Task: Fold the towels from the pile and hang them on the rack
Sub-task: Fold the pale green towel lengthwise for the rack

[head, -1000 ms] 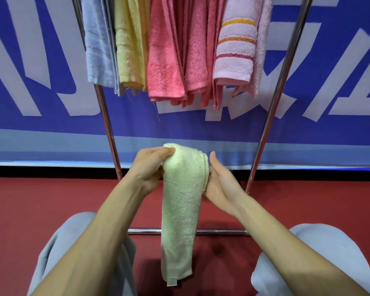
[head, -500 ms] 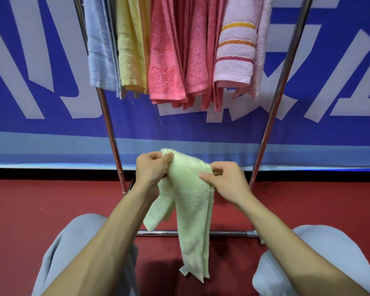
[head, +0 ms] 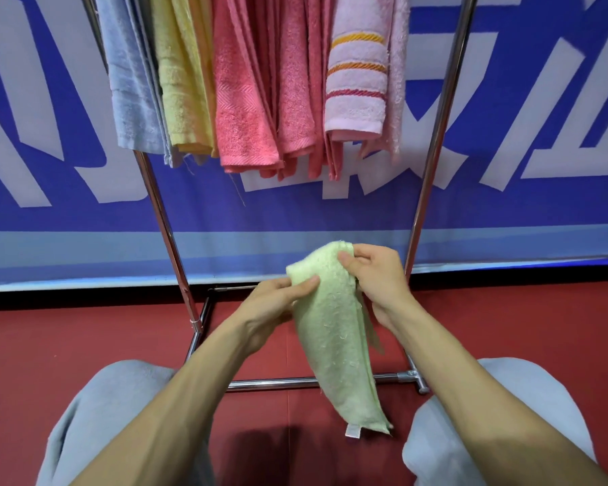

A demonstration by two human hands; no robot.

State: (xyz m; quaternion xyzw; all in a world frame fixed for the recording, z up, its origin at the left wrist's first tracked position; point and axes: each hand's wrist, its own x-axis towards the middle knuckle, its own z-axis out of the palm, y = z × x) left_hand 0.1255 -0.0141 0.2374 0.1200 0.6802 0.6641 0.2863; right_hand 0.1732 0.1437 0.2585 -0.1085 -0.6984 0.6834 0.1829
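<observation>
A pale green towel point(head: 337, 335), folded into a long narrow strip, hangs down from both my hands, its white label at the bottom end. My left hand point(head: 278, 303) pinches its left edge near the top. My right hand point(head: 376, 275) grips the top fold from the right. Behind and above stands the chrome rack point(head: 432, 163), with a blue towel point(head: 130, 82), a yellow towel point(head: 179, 82), several pink towels point(head: 257, 92) and a light pink striped towel point(head: 358, 75) hanging on it. The pile is out of sight.
The rack's base bar point(head: 271, 383) lies on the red floor point(head: 67, 338) just beyond my knees point(head: 120, 398). A blue and white banner point(head: 527, 117) covers the wall behind the rack.
The loose flap on the left has been folded in, so the towel is one narrow strip again. Both hands and the towel have shifted right, and the strip's lower end swings to the right.
</observation>
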